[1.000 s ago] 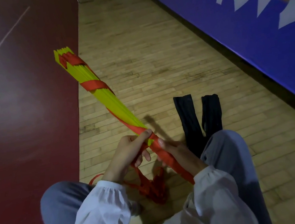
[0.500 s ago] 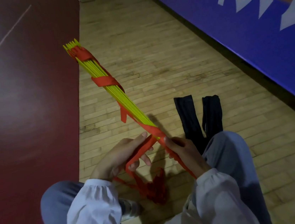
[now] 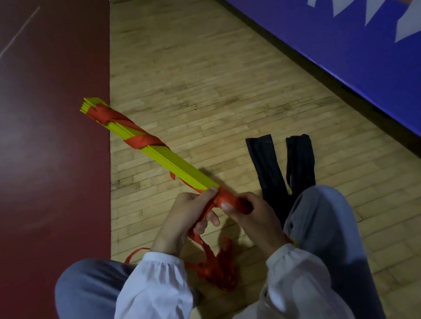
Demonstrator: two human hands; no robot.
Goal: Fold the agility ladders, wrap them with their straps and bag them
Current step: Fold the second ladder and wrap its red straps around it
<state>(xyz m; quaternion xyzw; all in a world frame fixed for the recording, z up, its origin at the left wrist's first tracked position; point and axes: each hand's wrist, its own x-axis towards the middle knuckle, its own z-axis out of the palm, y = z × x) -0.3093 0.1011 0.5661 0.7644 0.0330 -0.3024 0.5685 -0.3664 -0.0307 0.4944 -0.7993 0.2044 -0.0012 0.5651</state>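
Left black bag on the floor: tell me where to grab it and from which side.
Probably pinch the left black bag across its narrow width near the far end, coming down from above. It lies flat on the wooden floor, far end bare; its near end is hidden behind the right hand and knee. Whether the far end is the opening cannot be told.

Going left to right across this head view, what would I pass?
Red floor → left hand → right hand → black bags → blue wall. The ladder and its strap overlap the hands, so they are left out.
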